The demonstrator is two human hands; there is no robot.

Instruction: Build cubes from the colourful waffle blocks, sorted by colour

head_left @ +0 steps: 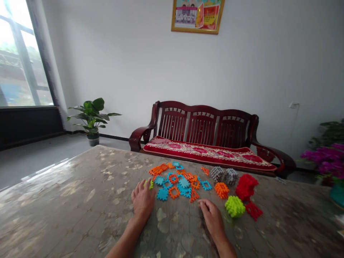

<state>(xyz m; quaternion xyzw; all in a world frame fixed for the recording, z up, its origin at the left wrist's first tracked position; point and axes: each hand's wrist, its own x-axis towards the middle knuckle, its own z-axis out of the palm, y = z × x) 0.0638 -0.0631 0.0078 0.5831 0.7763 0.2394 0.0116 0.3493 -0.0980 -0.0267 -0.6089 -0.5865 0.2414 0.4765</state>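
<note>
My left hand [142,200] lies palm down on the table [80,208], its fingertips over a lime green flat piece [151,184] at the left edge of a scatter of several orange and blue flat pieces [178,181]. My right hand [212,216] rests on the table with fingers curled under, just below that scatter and left of a lime green cube [234,206]. Nothing shows in the right hand. An orange cube [221,190], two grey cubes [224,175], a red cube [245,187] and a flat red piece [253,210] lie to the right.
A dark wooden bench [204,132] with a red cushion stands beyond the table. A potted green plant [91,118] sits on the floor by the window at the left. Purple flowers [326,159] in a teal pot stand at the right edge.
</note>
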